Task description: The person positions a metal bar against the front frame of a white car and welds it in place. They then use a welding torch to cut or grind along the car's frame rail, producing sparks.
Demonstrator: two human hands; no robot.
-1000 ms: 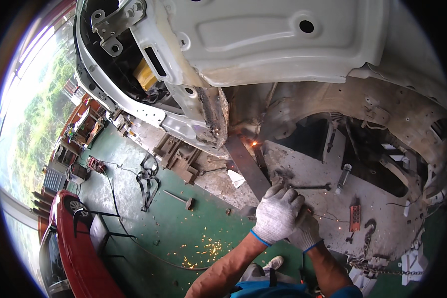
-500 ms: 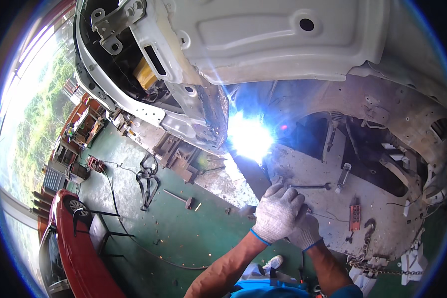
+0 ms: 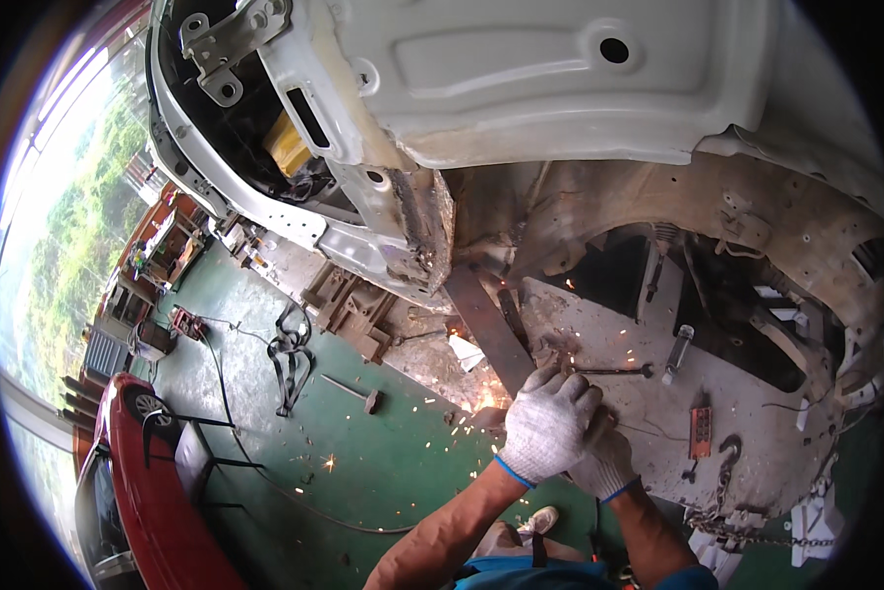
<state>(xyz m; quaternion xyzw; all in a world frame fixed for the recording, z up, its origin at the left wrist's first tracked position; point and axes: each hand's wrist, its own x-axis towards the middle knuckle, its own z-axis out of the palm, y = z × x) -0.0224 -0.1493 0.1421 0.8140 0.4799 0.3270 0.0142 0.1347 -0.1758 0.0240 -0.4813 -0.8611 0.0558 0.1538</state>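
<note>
My left hand, in a white knit glove, is closed in a fist at the lower end of a flat brown metal bar. My right hand, gloved likewise, is closed just below and behind it, partly covered. What the two hands grip is hidden. The bar slants up to the rusty lower corner of a pale car body. Beside the bar runs a narrower dark piece. Sparks scatter around the bar and over the floor.
An open-ended wrench, a clear bottle, a red button box and a chain hook lie to the right. On the green floor are a hammer, black straps and cables. A red car stands at left.
The glaring blue-white welding light at the body corner has gone out, and orange sparks now fly and fall across the floor. My hands stay almost in place.
</note>
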